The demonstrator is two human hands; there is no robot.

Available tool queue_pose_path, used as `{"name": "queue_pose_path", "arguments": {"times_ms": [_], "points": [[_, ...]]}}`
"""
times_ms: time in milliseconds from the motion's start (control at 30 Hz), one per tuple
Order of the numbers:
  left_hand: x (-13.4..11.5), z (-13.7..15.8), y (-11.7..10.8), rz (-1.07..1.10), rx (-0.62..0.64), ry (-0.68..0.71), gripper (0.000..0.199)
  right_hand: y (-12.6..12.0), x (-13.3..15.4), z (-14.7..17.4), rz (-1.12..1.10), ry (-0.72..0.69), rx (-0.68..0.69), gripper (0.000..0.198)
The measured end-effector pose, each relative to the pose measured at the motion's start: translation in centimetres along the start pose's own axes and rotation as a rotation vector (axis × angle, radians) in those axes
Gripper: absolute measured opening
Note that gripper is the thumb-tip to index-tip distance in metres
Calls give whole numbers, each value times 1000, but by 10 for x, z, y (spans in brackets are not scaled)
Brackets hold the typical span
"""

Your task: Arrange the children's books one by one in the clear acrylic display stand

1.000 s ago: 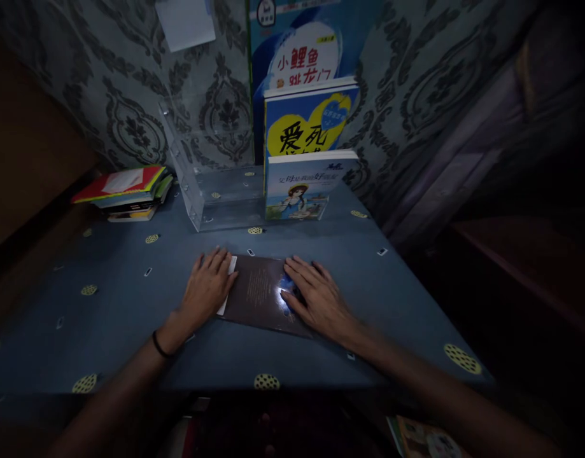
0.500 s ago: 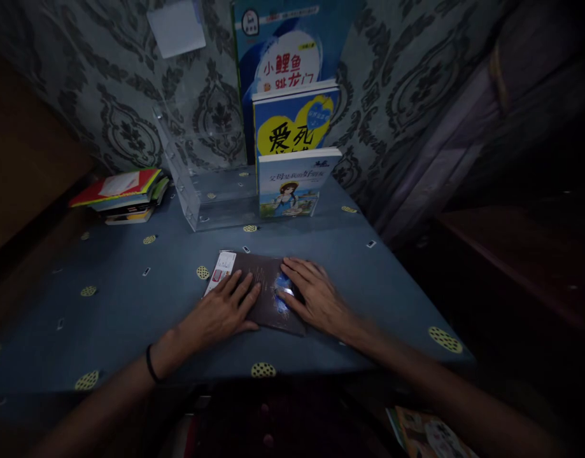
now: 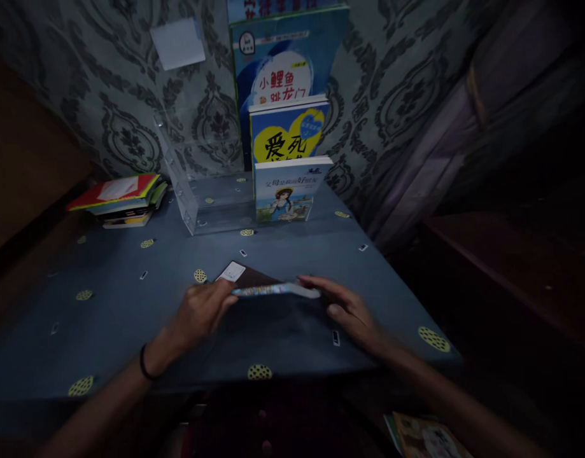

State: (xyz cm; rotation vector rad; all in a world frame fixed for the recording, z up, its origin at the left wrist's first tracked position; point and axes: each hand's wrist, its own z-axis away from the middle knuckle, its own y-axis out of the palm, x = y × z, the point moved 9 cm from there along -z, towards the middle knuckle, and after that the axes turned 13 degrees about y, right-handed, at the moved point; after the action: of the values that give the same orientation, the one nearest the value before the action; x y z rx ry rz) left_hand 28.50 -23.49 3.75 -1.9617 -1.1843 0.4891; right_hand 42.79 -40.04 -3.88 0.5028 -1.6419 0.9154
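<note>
A thin book (image 3: pixel 263 289) with a dark brown cover and a white label at its left corner is tipped up from the table, its colourful spine edge facing me. My left hand (image 3: pixel 209 308) pinches the book's left end between thumb and fingers. At the other end, my right hand (image 3: pixel 347 312) has its fingers stretched along the far side and its thumb apart. The right fingertips are beside or lightly touching the book; blur hides which. A black band circles my left wrist.
Upright books (image 3: pixel 285 194) stand in tiers in a clear acrylic rack (image 3: pixel 182 191) at the back. A book stack (image 3: pixel 123 197) lies at the left. The blue tablecloth (image 3: pixel 153 337) has yellow prints. Another book (image 3: pixel 430 439) is below the front edge at right.
The book was flat under both palms; its near edge is now raised. My left hand has closed on its left end, and my right hand has slid off to the right.
</note>
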Motion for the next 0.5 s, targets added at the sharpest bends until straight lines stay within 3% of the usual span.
{"name": "queue_pose_path", "arguments": {"times_ms": [200, 333, 400, 500], "points": [[27, -21, -20, 84, -143, -245, 38, -13, 3, -30, -203, 79, -207, 43], [53, -14, -24, 254, -333, -555, 45, -9, 22, -56, -306, 12, -210, 44], [67, -1, -14, 375, -438, -736, 48, -1, 30, -65, -314, 18, -131, 38], [83, 21, 24, 679, -527, -977, 48, 11, 29, -75, -232, 87, -24, 33]]}}
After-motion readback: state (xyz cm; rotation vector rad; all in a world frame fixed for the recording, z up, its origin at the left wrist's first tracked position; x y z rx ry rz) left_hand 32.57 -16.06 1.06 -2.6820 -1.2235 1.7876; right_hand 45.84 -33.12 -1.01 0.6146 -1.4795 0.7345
